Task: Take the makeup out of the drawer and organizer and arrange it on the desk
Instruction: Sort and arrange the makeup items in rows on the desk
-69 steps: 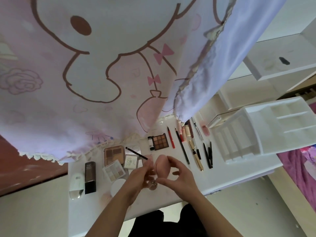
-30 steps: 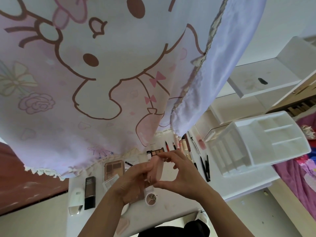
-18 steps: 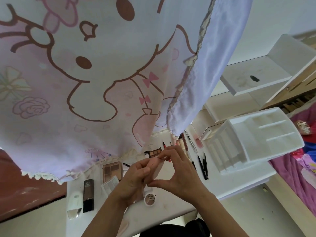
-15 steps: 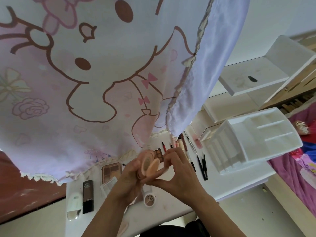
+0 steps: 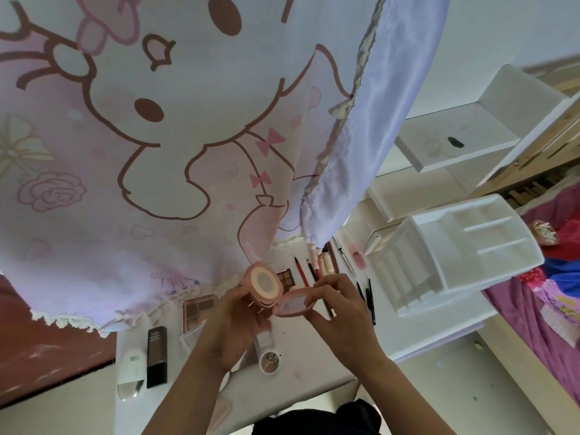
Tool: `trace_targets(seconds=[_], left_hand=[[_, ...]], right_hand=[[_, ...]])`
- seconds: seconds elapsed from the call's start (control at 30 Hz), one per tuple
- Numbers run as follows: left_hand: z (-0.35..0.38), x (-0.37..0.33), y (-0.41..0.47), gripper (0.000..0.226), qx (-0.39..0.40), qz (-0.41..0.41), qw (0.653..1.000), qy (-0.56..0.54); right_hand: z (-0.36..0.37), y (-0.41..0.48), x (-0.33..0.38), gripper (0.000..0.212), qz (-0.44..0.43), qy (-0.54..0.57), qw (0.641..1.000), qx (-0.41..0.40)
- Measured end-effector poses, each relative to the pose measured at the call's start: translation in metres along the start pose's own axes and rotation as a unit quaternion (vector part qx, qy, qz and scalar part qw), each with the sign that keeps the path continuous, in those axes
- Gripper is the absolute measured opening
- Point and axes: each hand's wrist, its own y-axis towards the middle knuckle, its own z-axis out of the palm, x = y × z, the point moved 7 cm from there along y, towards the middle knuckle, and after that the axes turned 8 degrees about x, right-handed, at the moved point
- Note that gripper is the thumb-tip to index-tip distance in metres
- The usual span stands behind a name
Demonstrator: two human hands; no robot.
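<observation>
Our pink compact (image 5: 270, 290) was shut a moment ago; now it is open, held up over the desk (image 5: 301, 350). Our left hand (image 5: 232, 324) curls its fingers (image 5: 238, 306) round the bottom half, and our right hand (image 5: 339, 309) pinches the lid (image 5: 293, 304). We may be peeking before setting it down. The curtain (image 5: 157, 152) hides the desk's back, and our hands cover some makeup.

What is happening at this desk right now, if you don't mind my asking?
A person is holding a pink compact open above the desk: the left hand grips its base, and the right hand pinches the lid with its fingers. Laid out on the desk are palettes, a black tube and a row of pencils. The white organizer stands at its right end.
</observation>
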Motion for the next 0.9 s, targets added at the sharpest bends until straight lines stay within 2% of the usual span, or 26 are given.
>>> trace_targets(seconds=[0.07,0.17,0.27,0.33,0.43,0.5,0.63,0.8,0.9], left_hand=[[-0.001,0.009,0.000,0.039,-0.025,-0.016,1.000,0.009],[-0.010,0.022,-0.001,0.040,-0.068,-0.060,0.994,0.068],[-0.028,0.034,-0.002,0.034,-0.105,-0.104,0.973,0.180],[-0.047,0.044,-0.002,0.025,-0.127,-0.122,0.952,0.249],[-0.072,0.063,-0.002,0.018,-0.177,-0.144,0.935,0.272],[-0.085,0.073,-0.003,0.018,-0.231,-0.141,0.926,0.262],[-0.102,0.087,-0.010,0.028,-0.315,-0.130,0.914,0.222],[-0.107,0.106,-0.019,0.025,-0.334,-0.137,0.931,0.044],[-0.100,0.109,-0.026,0.019,-0.329,-0.130,0.935,-0.036]], right_hand=[[0.006,-0.004,-0.006,0.021,-0.011,-0.029,0.999,0.012],[0.015,-0.012,-0.013,0.024,-0.043,-0.056,0.996,0.047],[0.026,-0.019,-0.023,0.028,-0.055,-0.083,0.991,0.084],[0.036,-0.023,-0.038,0.028,-0.039,-0.091,0.989,0.113],[0.055,-0.027,-0.068,0.023,0.005,-0.100,0.982,0.161],[0.067,-0.026,-0.086,0.024,0.038,-0.110,0.974,0.192],[0.086,-0.010,-0.118,0.039,0.132,-0.099,0.955,0.247],[0.113,0.025,-0.139,0.047,0.146,-0.176,0.928,0.294],[0.132,0.037,-0.147,0.052,0.146,-0.182,0.917,0.324]])
